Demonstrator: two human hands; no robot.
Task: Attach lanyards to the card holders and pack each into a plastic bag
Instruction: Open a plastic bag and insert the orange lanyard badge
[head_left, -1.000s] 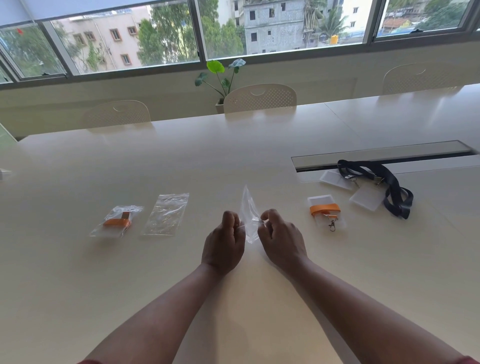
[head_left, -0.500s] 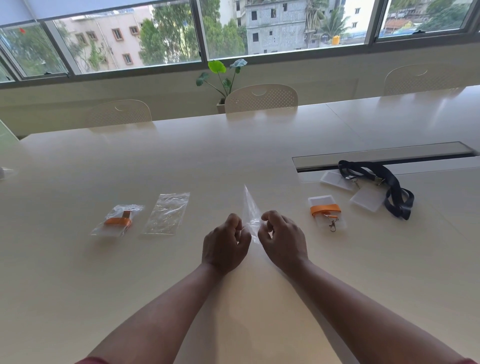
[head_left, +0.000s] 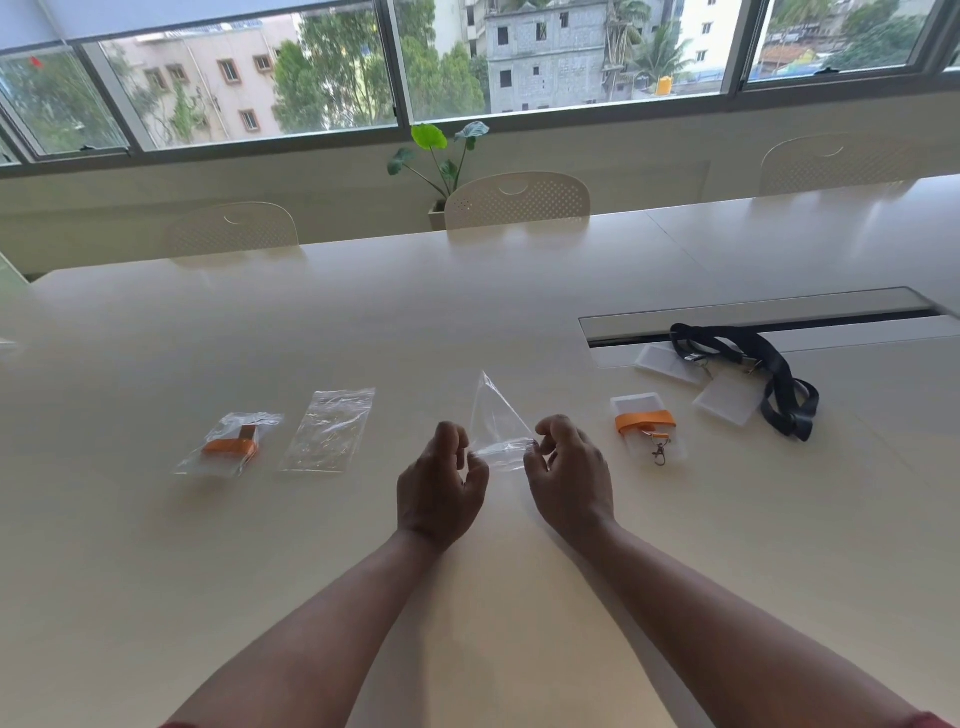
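Two hands, left hand (head_left: 441, 480) and right hand (head_left: 569, 475), now pinch the clear bag (head_left: 496, 423) wider apart, mouth opening just left of the orange-lanyard card holder (head_left: 647, 428), ready for packing.

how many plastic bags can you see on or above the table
3: a packed bag far left, an empty bag beside it, and one bag pinched between both hands. More may lie out of view.

On the desk (head_left: 467, 312), a packed bag (head_left: 228, 444) lies far left with an empty bag (head_left: 330, 431) just right of it. Between the left hand (head_left: 441, 483) and right hand (head_left: 569, 473) stands a held bag (head_left: 498, 426). To the right lies a card holder with lanyard (head_left: 647, 431), and behind it, two more holders (head_left: 727, 400) under a lanyard (head_left: 769, 379).
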